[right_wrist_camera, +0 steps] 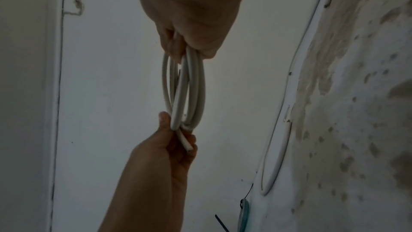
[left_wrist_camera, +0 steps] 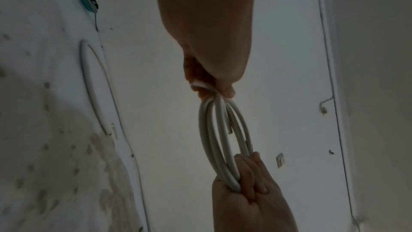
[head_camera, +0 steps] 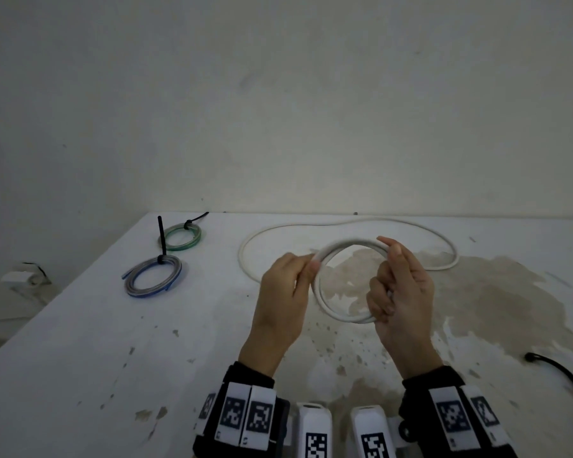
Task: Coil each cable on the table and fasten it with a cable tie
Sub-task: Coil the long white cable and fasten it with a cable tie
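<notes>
A white cable coil of a few loops hangs above the table between both hands. My left hand pinches the coil's left side near the cut cable end. My right hand grips the right side, fingers curled round the loops. The uncoiled rest of the white cable lies in a wide loop on the table behind the hands. In the right wrist view the loops run from my right hand down to my left hand.
At the back left lie a blue cable coil and a green cable coil, each bound with a black cable tie. A black cable enters at the right edge. A wall stands behind the stained table.
</notes>
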